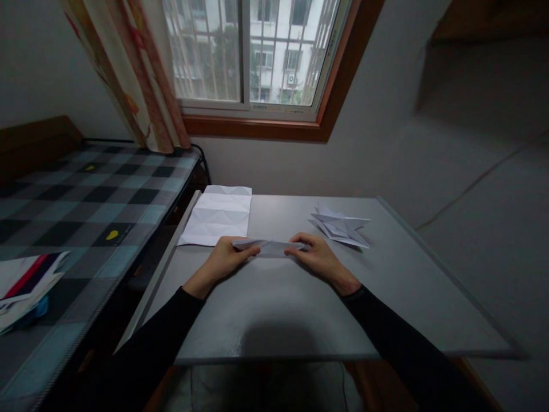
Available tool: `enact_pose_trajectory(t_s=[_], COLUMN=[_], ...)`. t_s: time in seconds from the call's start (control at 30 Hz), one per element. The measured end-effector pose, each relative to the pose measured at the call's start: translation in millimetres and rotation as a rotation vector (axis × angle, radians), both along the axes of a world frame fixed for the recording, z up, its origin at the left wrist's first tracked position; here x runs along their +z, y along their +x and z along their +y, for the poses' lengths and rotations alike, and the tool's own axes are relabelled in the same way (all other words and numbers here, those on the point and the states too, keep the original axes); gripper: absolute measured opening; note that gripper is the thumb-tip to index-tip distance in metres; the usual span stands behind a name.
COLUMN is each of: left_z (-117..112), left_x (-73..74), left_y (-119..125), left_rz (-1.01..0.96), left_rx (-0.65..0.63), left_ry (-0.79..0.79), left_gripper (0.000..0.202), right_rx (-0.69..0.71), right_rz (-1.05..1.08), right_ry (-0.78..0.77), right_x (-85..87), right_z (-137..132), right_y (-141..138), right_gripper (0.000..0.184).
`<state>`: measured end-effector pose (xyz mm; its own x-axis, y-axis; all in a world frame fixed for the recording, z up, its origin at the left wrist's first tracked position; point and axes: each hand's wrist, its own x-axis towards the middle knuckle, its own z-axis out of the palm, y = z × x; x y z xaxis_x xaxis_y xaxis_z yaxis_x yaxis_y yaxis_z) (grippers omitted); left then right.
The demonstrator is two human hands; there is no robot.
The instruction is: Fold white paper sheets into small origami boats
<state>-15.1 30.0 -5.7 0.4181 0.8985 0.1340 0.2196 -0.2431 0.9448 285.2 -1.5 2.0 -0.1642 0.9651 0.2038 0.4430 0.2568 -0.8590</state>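
Observation:
A folded piece of white paper is held between both hands, just above the middle of the table. My left hand pinches its left end, thumb on the near side. At the opposite end, my right hand grips it the same way, with the fingers behind partly hidden. Creased white sheets lie flat beyond my left hand, at the table's far left corner. Several folded paper pieces with pointed corners rest in a loose pile beyond my right hand.
The white table has a raised edge on its left side and meets walls at the back and right. A bed with a checked cover stands left, with papers on it. Behind are a window and a curtain.

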Motion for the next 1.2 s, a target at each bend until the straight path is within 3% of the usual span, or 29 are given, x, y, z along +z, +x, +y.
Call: enact_pose_trajectory(t_s=[0.2,0.37,0.63,0.93,1.2], left_z=[-2.1,-3.0,-3.2,-2.5,-3.6], left_x=[1.5,3.9,1.3,-5.4,0.3], left_y=[5.4,10.9,9.8,6.9,7.0], left_rz=[-0.052,-0.094,-0.044,-0.078,0.036], left_rx=[0.050,0.068,0.100,0.072,0.024], left_ry=[-0.021,-0.088,-0.109,-0.037,0.051], left_gripper=[0.035,0.036,0.036,0.035,0.039], right_rx=[-0.120,-0.058,-0.073,-0.086,-0.104], right_rz=[0.265,0.428,0.367,0.235,0.158], right_ry=[-0.088,-0.198,-0.153,-0.117,-0.132], right_x=[-6.7,-9.0,-6.6,-2.9,-4.5], right_z=[1.3,2.9,-0.2,-9.6,-20.3], right_y=[-4.6,-13.1,-9.5,9.8,28.4], right_gripper=[0.040,0.066,0.042,0.048,0.050])
